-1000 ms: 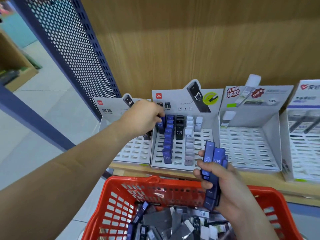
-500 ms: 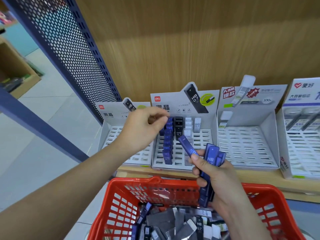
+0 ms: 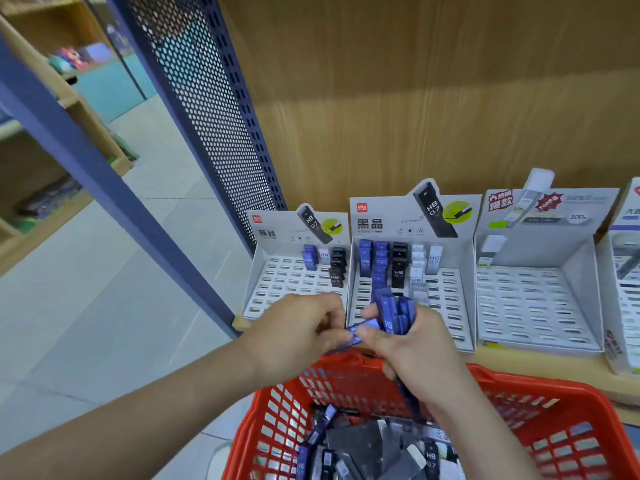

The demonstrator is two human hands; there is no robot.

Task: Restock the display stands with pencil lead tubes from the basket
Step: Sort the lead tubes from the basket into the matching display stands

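My right hand (image 3: 412,351) grips a bundle of blue lead tubes (image 3: 396,313) above the red basket (image 3: 540,403). My left hand (image 3: 298,327) meets it and pinches one blue tube (image 3: 356,332) that sticks out sideways from the bundle. The middle display stand (image 3: 450,306) behind my hands holds rows of blue, black and white tubes. The left stand (image 3: 277,289) holds a few blue and black tubes at its back. The basket holds several loose tubes (image 3: 367,448).
An empty slotted stand (image 3: 533,299) sits to the right, and another stand (image 3: 623,271) is at the frame's edge. All rest on a wooden shelf (image 3: 554,368) with a wood back panel. A blue perforated panel (image 3: 207,116) rises at left.
My left hand has pulled back from the middle stand to the bundle and taken hold of one blue tube. The right hand stayed over the basket.
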